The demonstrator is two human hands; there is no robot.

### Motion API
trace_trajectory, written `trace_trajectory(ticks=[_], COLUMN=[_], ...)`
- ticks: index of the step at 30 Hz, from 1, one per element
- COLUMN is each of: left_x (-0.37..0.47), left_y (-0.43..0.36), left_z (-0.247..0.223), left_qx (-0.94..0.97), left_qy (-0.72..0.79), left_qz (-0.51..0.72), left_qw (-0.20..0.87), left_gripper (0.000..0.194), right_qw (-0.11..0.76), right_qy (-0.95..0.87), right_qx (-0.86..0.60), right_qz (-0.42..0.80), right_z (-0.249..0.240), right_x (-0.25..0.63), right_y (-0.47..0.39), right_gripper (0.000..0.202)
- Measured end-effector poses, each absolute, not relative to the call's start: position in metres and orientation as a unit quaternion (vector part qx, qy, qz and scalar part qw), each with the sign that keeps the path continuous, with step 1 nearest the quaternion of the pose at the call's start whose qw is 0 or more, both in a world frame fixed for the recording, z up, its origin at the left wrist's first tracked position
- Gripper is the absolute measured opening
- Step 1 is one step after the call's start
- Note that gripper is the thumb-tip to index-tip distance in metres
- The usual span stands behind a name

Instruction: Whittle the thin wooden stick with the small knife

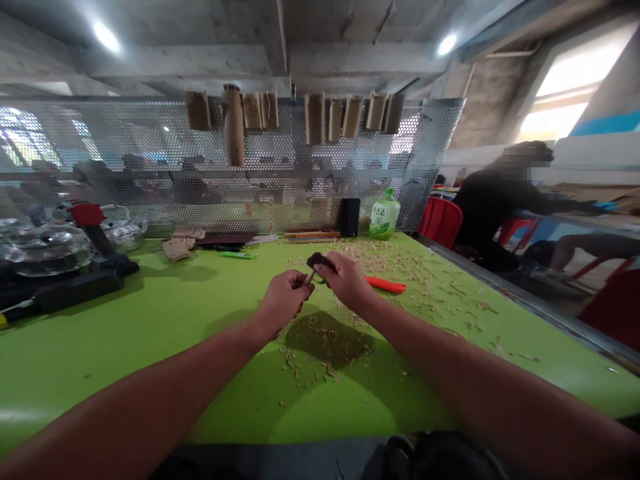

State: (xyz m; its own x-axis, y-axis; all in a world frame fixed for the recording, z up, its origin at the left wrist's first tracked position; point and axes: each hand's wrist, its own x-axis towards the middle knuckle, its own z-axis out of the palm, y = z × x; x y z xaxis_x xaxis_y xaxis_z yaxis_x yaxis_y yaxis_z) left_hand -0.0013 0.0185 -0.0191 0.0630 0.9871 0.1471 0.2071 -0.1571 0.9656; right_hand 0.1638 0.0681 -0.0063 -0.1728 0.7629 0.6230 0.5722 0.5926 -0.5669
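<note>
Both hands meet above the middle of a green tabletop (235, 400). My left hand (287, 299) is closed around a thin, light stick (310, 276) that points up toward the other hand. Pinched in my right hand (347, 277) is a small dark piece (318, 260), which touches or nearly touches the stick's upper end. What this dark piece is cannot be made out. Curled wood shavings (327, 337) lie below the hands, and an orange-red object (386, 285) rests just right of my right hand.
Metal kettles (47, 250) and a red-and-black power tool (93, 230) stand at the left. Along the back are a light-green cutter (237, 255), a black box (350, 217) and a green bottle (385, 215). A person (495, 200) sits at the right beside a red chair (441, 220).
</note>
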Motion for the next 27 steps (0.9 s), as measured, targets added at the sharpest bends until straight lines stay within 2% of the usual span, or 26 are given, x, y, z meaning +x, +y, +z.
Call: trace_trajectory(ticks=[5,9,12,14,17,21,25,27], left_x=[-0.0013,-0.0008,0.0003,0.0010,0.0012,0.0004,-0.0007,-0.0014], left_y=[0.0182,0.0173,0.0161,0.0148,0.0130,0.0116,0.0128,0.0138], left_z=[-0.0192,-0.0182,-0.0162,-0.0140,-0.0108,-0.0114,-0.0151,-0.0158], left_qx=[0.597,0.605,0.591,0.585,0.592,0.609,0.646,0.655], left_qy=[0.481,0.471,0.461,0.462,0.456,0.455,0.487,0.482], left_qz=[0.461,0.453,0.456,0.451,0.453,0.437,0.401,0.402], left_qw=[0.447,0.454,0.479,0.490,0.486,0.480,0.429,0.421], left_gripper=[0.019,0.025,0.024,0.026,0.030,0.021,0.017,0.017], right_qw=[0.484,0.447,0.497,0.488,0.436,0.498,0.457,0.473], right_qy=[-0.741,-0.780,-0.726,-0.739,-0.795,-0.732,-0.773,-0.749], right_qx=[-0.454,-0.421,-0.460,-0.446,-0.395,-0.450,-0.420,-0.447], right_qz=[0.103,0.123,0.121,0.131,0.144,0.117,0.130,0.126], right_z=[-0.0055,-0.0043,-0.0030,-0.0035,-0.0044,-0.0042,-0.0036,-0.0021], right_x=[0.1670,0.1671,0.1680,0.1670,0.1643,0.1638,0.1650,0.1656], right_y=[0.0689,0.0689,0.0687,0.0670,0.0647,0.0651,0.0643,0.0639], right_gripper=[0.027,0.026,0.027,0.027,0.025,0.026,0.026,0.026])
